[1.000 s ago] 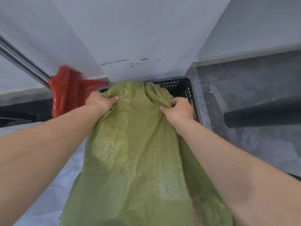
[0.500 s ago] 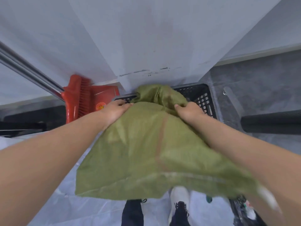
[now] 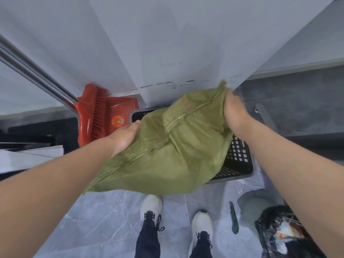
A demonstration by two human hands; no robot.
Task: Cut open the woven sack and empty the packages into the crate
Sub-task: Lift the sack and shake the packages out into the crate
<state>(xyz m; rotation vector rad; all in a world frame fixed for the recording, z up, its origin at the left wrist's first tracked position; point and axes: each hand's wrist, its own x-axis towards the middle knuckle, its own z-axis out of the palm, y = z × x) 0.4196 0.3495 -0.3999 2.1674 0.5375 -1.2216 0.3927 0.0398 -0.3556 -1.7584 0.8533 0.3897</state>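
A limp green woven sack (image 3: 167, 151) hangs in the air over the black slotted crate (image 3: 239, 157), which stands on the floor against the wall. My left hand (image 3: 123, 137) grips the sack's left side, thumb on top. My right hand (image 3: 233, 112) holds its upper right corner, raised higher than the left, blurred by motion. The sack covers most of the crate, so its contents are hidden. No packages show. A green utility knife (image 3: 234, 217) lies on the floor to the right of my feet.
A red broom and dustpan (image 3: 104, 118) with metal handles lean at the wall left of the crate. A black bag with rubbish (image 3: 283, 233) sits at the lower right. My white shoes (image 3: 150, 207) stand on grey tiles below the sack.
The sack has been lifted off my lap side and swung up and right over the crate. My right hand rose to its corner; the view tilted down to show feet and knife.
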